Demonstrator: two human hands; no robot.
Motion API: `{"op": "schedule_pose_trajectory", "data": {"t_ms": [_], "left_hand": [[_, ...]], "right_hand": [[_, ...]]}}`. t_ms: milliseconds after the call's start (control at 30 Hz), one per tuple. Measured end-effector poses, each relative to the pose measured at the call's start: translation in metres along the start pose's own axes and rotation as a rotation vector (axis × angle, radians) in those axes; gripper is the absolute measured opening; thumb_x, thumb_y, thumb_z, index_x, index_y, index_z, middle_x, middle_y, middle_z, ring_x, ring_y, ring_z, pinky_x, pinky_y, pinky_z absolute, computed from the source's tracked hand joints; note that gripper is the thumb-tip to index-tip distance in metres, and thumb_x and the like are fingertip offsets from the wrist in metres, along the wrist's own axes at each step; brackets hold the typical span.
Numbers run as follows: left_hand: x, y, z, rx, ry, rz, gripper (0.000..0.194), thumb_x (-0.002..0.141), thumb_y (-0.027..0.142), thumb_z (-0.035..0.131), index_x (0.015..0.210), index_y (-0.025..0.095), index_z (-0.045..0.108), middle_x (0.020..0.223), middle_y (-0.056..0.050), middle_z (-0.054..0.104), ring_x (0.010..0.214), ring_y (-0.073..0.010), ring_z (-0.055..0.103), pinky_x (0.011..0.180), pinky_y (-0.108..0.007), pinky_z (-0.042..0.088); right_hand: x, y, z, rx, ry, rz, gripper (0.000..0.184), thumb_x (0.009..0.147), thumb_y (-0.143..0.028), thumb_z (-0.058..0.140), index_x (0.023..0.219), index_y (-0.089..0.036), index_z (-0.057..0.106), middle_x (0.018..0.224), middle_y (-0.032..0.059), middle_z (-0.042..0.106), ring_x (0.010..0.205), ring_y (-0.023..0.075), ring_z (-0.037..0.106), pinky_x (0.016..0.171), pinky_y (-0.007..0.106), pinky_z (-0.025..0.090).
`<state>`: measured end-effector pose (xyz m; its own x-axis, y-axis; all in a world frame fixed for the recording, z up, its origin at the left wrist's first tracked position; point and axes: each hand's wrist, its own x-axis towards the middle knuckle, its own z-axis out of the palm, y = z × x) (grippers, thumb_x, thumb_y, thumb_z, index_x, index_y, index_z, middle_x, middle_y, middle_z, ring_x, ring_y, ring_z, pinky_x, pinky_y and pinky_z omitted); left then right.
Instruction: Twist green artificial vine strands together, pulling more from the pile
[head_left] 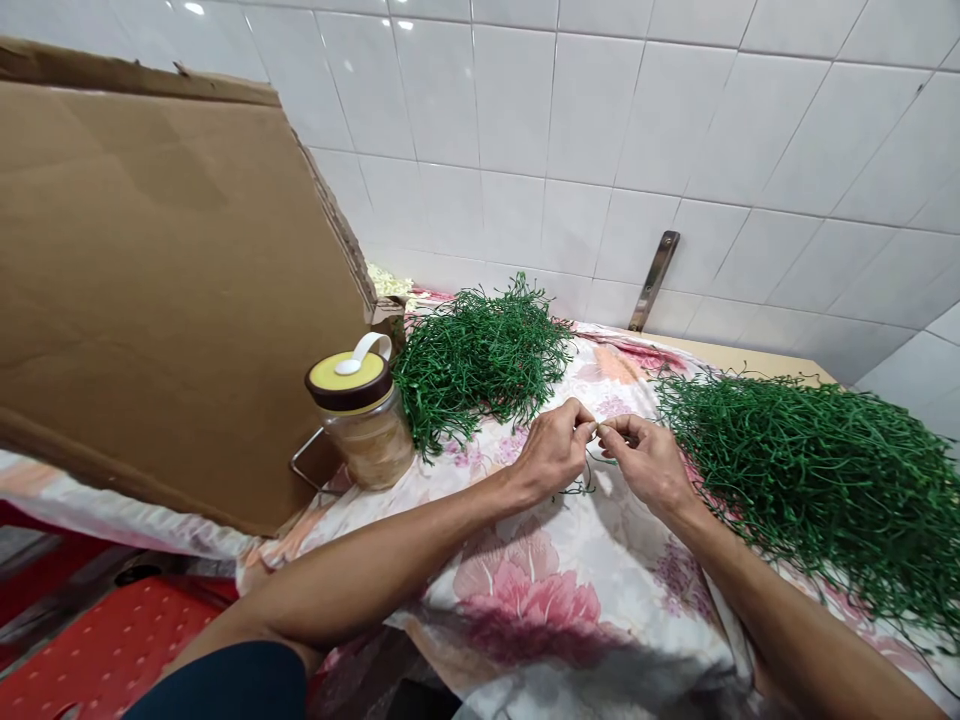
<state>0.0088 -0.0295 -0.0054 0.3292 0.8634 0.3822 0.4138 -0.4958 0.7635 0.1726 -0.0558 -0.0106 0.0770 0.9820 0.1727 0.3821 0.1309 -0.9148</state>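
My left hand and my right hand meet over the cloth, fingertips nearly touching in a pinch. Between them is a thin green stem, mostly hidden by the fingers; part of it curls down below the hands. To the left of my left hand lies a pile of green stringy stems with small forked tips. A larger pile of the same stems spreads to the right, beyond my right hand.
A jar with a yellow lid stands left of the smaller pile. Behind it leans a big cardboard box. A flowered cloth covers the table against a tiled wall. A red stool is at lower left.
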Motion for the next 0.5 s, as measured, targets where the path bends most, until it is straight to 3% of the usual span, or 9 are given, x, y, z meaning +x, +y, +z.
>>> {"op": "schedule_pose_trajectory", "data": {"t_ms": [167,333,400,500], "left_hand": [[-0.003,-0.005,0.005,0.145,0.035,0.098,0.008,0.090,0.016,0.048,0.088,0.018,0.055,0.076,-0.001,0.061,0.068,-0.0148,0.054,0.064,-0.027,0.037],[-0.007,-0.001,0.007,0.217,0.053,0.261,0.011,0.090,0.014,0.046,0.092,0.017,0.056,0.085,-0.006,0.063,0.074,-0.0169,0.057,0.068,-0.029,0.041],[-0.006,0.001,0.007,0.076,0.047,0.228,0.011,0.092,0.018,0.048,0.092,0.017,0.059,0.083,-0.005,0.065,0.073,-0.0154,0.057,0.068,-0.027,0.043],[0.002,0.002,0.005,-0.273,-0.002,-0.017,0.015,0.091,0.028,0.056,0.086,0.015,0.063,0.078,-0.003,0.067,0.063,-0.0112,0.056,0.061,-0.024,0.043]], "right_hand": [[-0.001,-0.005,0.001,-0.082,0.002,-0.005,0.030,0.085,-0.044,0.063,0.084,-0.016,0.071,0.078,0.0057,0.073,0.069,0.0194,0.066,0.065,0.030,0.050],[0.006,0.003,-0.008,-0.385,0.149,-0.111,0.021,0.085,-0.036,0.059,0.082,-0.017,0.070,0.078,0.0059,0.073,0.061,0.0172,0.060,0.065,0.031,0.046],[0.010,0.003,-0.016,-0.418,0.185,-0.128,0.020,0.085,-0.035,0.061,0.083,-0.017,0.069,0.079,0.0064,0.073,0.062,0.0177,0.062,0.065,0.031,0.047],[0.014,-0.007,-0.035,-0.302,0.278,-0.225,0.023,0.089,-0.039,0.061,0.094,-0.018,0.069,0.088,0.0075,0.075,0.075,0.0195,0.069,0.069,0.031,0.052]]}}
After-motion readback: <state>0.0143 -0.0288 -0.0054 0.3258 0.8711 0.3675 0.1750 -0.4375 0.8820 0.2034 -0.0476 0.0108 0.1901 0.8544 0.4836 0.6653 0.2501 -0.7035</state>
